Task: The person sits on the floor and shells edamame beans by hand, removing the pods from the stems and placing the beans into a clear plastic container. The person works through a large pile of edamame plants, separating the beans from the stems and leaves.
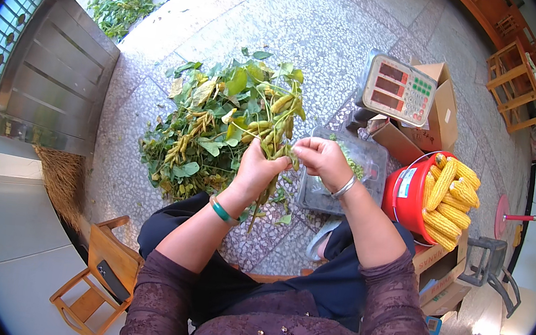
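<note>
My left hand (pixel 259 169) grips a soybean plant (pixel 282 111) by its stem, with green pods and leaves fanning out above the fist. Close by on the right, my right hand (pixel 320 160) has thumb and fingertips pinched together at a pod on the plant's lower part; the fingers hide most of that pod. A heap of soybean plants (pixel 202 134) with leaves and pods lies on the floor beyond my left hand. Beneath my right forearm is a grey plastic tub (pixel 309 195) with green pods (pixel 355 168) inside, partly covered by the hand.
A price scale (pixel 399 89) stands beside a cardboard box (pixel 446 109). To the right, a red bucket (pixel 397 201) holds corn cobs (pixel 449 205). A small wooden chair (pixel 93 286) with a phone (pixel 112 280) is at left, near a straw broom (pixel 62 185). More plants (pixel 132 2) lie farther off.
</note>
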Available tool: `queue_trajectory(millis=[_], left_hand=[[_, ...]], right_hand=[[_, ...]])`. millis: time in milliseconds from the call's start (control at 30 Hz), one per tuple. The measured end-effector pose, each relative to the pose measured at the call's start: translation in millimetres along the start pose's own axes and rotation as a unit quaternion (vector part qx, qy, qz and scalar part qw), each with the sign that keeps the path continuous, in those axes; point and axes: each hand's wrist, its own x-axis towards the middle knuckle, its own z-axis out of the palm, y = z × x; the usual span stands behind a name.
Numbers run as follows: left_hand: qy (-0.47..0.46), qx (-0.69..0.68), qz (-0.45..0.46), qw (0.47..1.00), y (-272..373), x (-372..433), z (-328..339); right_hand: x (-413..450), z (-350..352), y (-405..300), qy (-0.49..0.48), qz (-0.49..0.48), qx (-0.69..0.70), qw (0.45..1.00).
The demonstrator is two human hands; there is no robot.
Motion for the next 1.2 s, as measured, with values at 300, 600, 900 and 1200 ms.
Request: queue_trajectory(millis=[300, 600, 900, 1200], left_hand=[[-0.002, -0.004, 0.002, 1.000, 3.8, 2.5, -5.1], [-0.002, -0.011, -0.007, 1.000, 1.2, 4.2, -6.4], [-0.028, -0.022, 0.004, 0.999, 1.0, 3.9, -1.5], [-0.073, -0.027, 0.026, 0.997, -11.5, 2.3, 0.3]], right_hand=[[28.4, -85.9, 57.0, 0.136, 0.058, 0.245, 0.958], [49.1, -158.2, 132.5, 0.311, 0.140, 0.030, 0.940], [17.3, -73.8, 44.3, 0.098, 0.080, 0.153, 0.980], [-2.5, 2.4, 4.0, 0.003, -0.038, 0.087, 0.995]])
